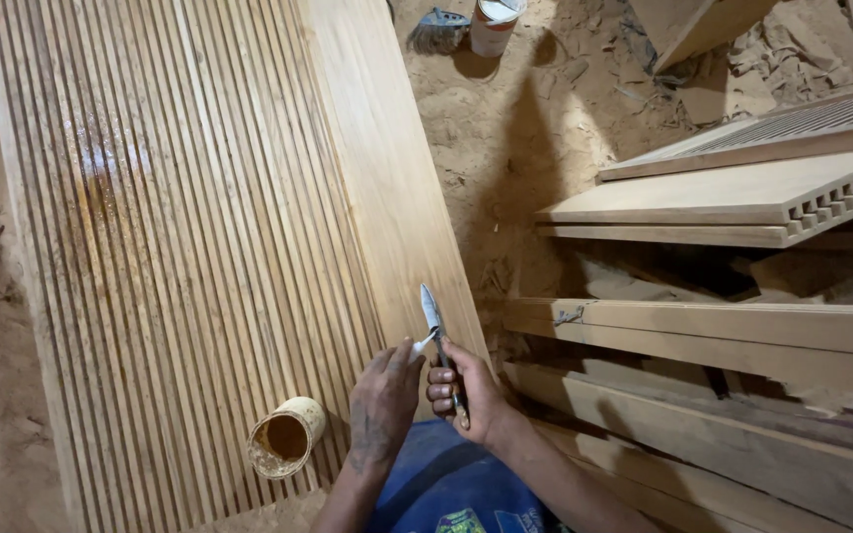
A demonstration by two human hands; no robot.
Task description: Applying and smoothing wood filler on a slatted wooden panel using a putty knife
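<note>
At six o'clock in the head view, both hands meet over the near edge of a large ribbed wooden panel (180,247) that lies flat on the sandy floor (515,138). The right hand (471,395) has its fingers (440,389) curled closed around the handle of a small knife (434,321), whose blade points toward twelve o'clock and tilts slightly to eleven. The left hand (384,400) lies palm down, its fingers bunched and pinching a small pale object (424,342) right against the blade; what that object is cannot be told.

The main risk, as a judgement, is a cut: the left fingertips sit just beside the edge, so a slip of the blade toward seven o'clock would meet them. The pale piece is held only at its tip and could twist loose under pressure.

An open tin (285,436) lies on its side on the panel at eight o'clock of the left hand, near it; a nudge from the wrist could roll it and spread more of its brown contents across the grooves, where a glossy wet patch (101,168) already shows toward eleven o'clock.

Both forearms come up from the bottom edge, over blue fabric (446,489), wrists close together. Stacked slotted boards (742,197) lie at two o'clock, well apart.
</note>
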